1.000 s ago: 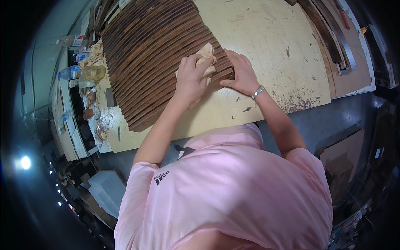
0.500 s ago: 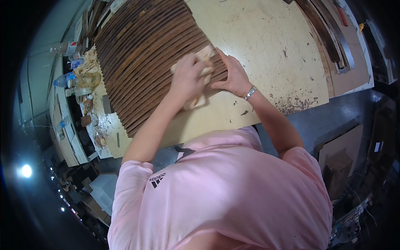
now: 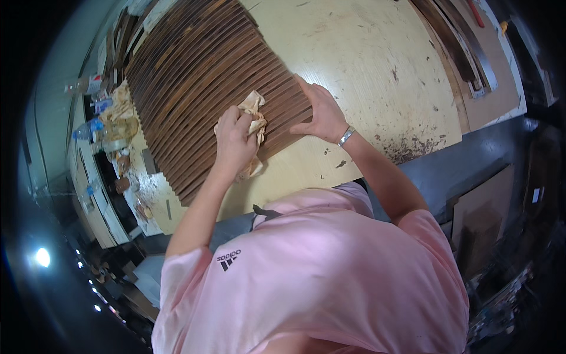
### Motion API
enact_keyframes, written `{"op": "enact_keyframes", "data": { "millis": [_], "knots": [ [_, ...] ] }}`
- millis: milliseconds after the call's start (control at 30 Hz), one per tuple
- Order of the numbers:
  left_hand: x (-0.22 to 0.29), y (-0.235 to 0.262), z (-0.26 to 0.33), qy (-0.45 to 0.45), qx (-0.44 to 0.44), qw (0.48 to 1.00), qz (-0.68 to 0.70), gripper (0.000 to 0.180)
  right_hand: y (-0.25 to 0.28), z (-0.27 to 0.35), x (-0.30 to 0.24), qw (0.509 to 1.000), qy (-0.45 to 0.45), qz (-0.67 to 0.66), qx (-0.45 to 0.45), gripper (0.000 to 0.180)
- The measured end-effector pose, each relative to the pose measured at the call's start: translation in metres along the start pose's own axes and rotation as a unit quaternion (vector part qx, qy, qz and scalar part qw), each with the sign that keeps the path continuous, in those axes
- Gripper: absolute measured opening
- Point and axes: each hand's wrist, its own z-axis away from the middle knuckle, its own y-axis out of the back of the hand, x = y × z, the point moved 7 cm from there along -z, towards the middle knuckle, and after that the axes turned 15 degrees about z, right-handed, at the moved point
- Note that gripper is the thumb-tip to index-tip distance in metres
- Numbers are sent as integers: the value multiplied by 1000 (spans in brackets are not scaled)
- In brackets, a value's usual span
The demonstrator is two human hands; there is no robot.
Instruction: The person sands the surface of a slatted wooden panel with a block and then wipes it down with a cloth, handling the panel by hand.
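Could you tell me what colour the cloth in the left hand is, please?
The cloth is pale tan, seen in the head view.

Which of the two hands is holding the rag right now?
The left hand: it grips the crumpled tan rag on the dark wooden slats. The right hand, wearing a wristband, lies flat on the slats' edge, empty.

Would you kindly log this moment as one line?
left hand: presses rag on dark wood slats | right hand: flat on slats' edge | worktable: stained
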Motion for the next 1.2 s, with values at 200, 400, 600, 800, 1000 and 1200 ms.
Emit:
{"op": "enact_keyframes", "data": {
  "millis": [200,400,600,800,1000,1200],
  "knots": [
    [42,-44,-63,-113,51,992,1,22,-12,1,3,999,27,14,32,120],
    [-34,29,42,32,31,998,-52,18,0,-1,3,1000,15,3,25,117],
    [25,-32,-30,-87,105,990,46,30,-9,1,-4,993,95,42,49,110],
    [15,-14,-10,-99,110,989,23,26,-1,1,-1,999,21,-18,43,109],
    [-116,115,185,154,149,960,-179,22,-6,3,-5,998,26,-12,50,114],
    [-34,29,65,-25,207,975,-69,25,-7,3,1,997,39,-18,64,111]
  ]
}}
